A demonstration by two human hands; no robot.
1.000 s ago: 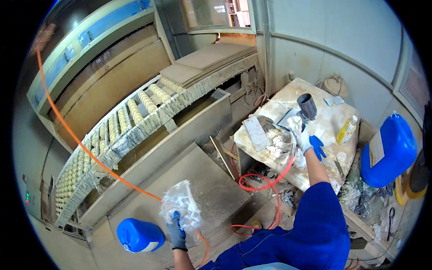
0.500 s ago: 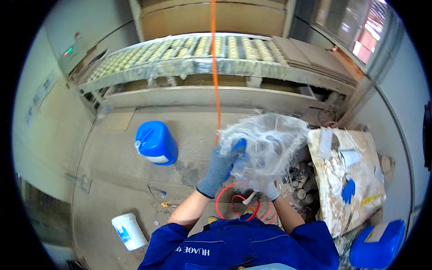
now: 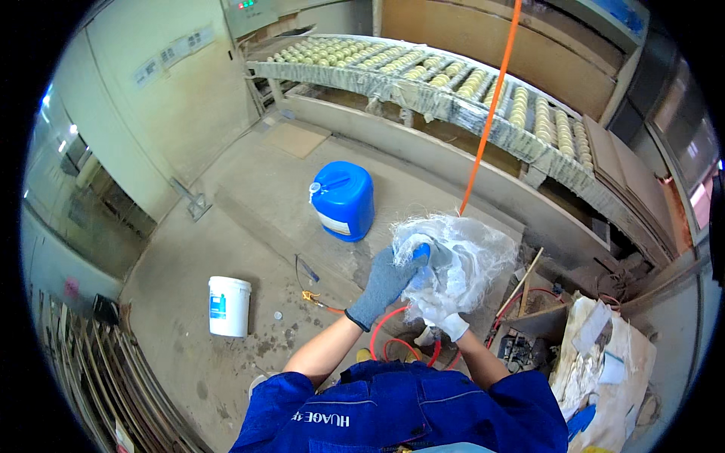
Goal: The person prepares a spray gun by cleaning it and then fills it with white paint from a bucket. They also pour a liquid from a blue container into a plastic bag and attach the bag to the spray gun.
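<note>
A frayed bundle of translucent film (image 3: 479, 260), with loose strands around its edge and a whitish middle, is held up in front of me. My left hand (image 3: 389, 283), in a grey glove with blue on the fingers, is closed on its left side. Under its near edge is my right hand (image 3: 451, 325), in a white glove, closed against the bundle with its fingers partly hidden. A red hose (image 3: 384, 325) loops below my hands, beside a pale fitting (image 3: 429, 336) that I cannot make out well.
A blue jerrycan (image 3: 346, 202) and a white bucket (image 3: 229, 308) stand on the floor to the left. Across the back runs a rack of pale round pieces (image 3: 453, 72). An orange hose (image 3: 491, 113) hangs before it. A littered board (image 3: 623, 355) lies at right.
My view has turned left, so the jerrycan, bucket and rack sit further right. Both hands keep hold of the bundle, which now shows more of its whitish middle.
</note>
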